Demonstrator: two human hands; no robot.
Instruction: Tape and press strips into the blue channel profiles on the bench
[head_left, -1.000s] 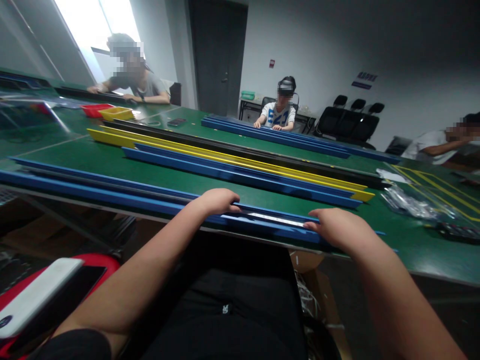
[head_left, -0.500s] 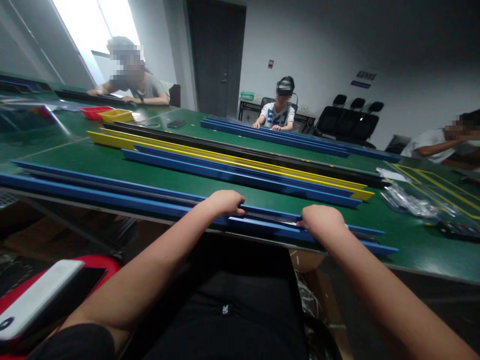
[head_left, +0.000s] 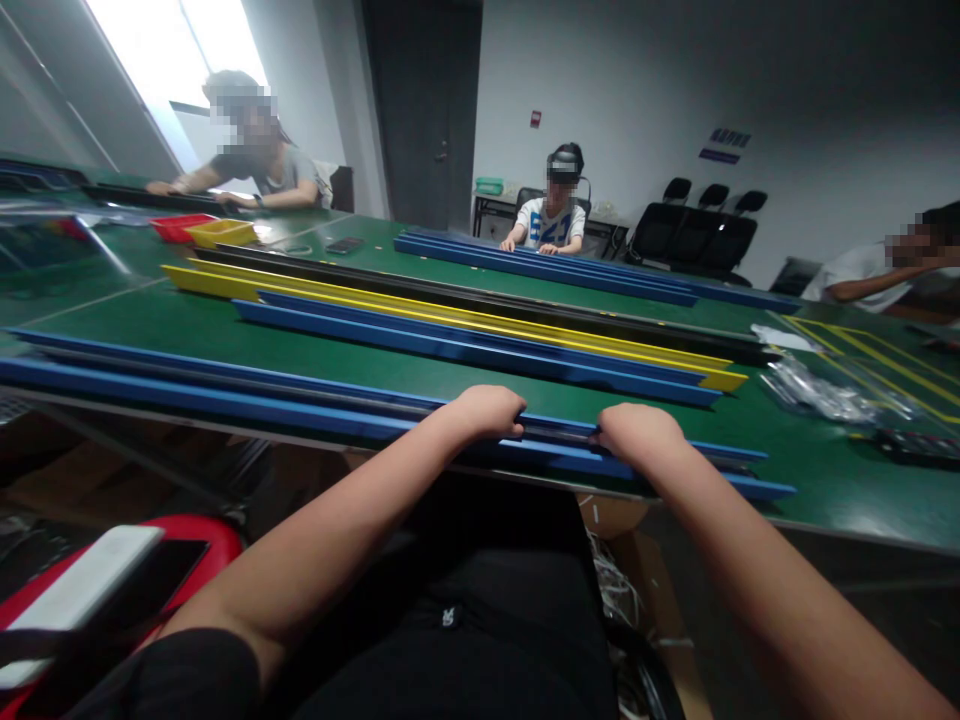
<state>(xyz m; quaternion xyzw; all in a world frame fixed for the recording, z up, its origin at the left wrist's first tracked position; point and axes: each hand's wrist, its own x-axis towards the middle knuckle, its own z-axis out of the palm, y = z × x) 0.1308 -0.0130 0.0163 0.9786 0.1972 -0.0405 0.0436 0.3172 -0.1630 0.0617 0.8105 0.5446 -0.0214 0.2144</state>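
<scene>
Along the table's near edge lies a long blue channel (head_left: 247,400), with a thin dark strip (head_left: 559,436) running inside it. My left hand (head_left: 491,412) is closed over the channel, fingertips pinched at the dark strip. A short way to the right, my right hand (head_left: 641,432) is also closed, thumb and fingers at the same strip. Both palms face down, hiding much of the fingers' contact. A short stretch of strip and blue wall shows between the hands.
Beyond lie another blue channel (head_left: 465,345), a yellow channel (head_left: 420,312) and a black rail (head_left: 487,298). Clear plastic bags (head_left: 814,392) rest at the right. Red (head_left: 180,227) and yellow trays (head_left: 221,234) stand far left. Several people sit around the green table (head_left: 847,490).
My left hand has slid right along the channel, closer to my right hand, which stays in nearly the same place. A pale glint beside my right fingers no longer shows.
</scene>
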